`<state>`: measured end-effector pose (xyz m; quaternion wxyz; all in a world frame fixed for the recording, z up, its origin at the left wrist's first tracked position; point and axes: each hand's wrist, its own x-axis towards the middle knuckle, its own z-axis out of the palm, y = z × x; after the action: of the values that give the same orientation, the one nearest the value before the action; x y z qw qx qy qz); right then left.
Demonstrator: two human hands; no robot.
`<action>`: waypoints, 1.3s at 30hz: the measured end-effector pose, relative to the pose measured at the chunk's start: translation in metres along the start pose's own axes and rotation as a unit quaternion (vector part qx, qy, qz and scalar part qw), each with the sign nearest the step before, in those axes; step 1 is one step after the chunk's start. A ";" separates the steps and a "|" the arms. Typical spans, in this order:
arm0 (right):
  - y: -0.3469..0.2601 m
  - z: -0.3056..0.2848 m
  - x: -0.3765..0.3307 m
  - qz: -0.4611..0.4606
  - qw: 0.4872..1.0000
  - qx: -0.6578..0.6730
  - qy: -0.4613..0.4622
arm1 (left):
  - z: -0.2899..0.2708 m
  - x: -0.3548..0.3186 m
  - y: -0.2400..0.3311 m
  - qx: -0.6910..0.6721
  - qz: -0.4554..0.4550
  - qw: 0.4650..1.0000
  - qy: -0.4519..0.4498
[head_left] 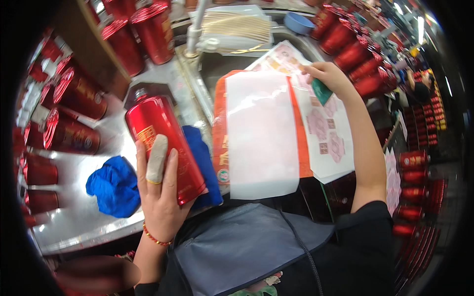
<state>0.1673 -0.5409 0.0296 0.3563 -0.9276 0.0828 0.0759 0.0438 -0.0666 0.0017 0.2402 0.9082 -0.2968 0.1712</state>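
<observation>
At left, the left hand (162, 195) grasps a shiny red, long bottle (159, 120); farther, at right, the right hand (330, 77) grips a flat green piece (322, 92) over white printed sheets (328, 148).

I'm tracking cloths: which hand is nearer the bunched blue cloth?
Left hand, beside the bunched cloth, on the red bottle; the right hand is farther right, over printed sheets.

Table (71, 172) (seemingly metal): 1 crumpled cloth (113, 187)
</observation>
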 end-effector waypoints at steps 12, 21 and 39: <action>-0.066 0.057 -0.039 -0.083 0.994 0.054 -0.054 | 0.010 -0.020 -0.001 -0.132 -0.077 0.987 0.041; -0.086 0.078 -0.055 -0.072 0.983 0.125 -0.117 | 0.014 -0.029 -0.004 -0.195 -0.127 0.972 0.021; -0.198 0.145 -0.083 -0.423 0.900 0.106 -0.024 | 0.005 -0.036 -0.027 -0.247 -0.099 0.962 -0.068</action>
<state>0.1156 -0.2903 0.0685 0.4529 -0.8299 -0.3186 -0.0686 0.0343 -0.0336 -0.0279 0.4518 0.8551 -0.2543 0.0056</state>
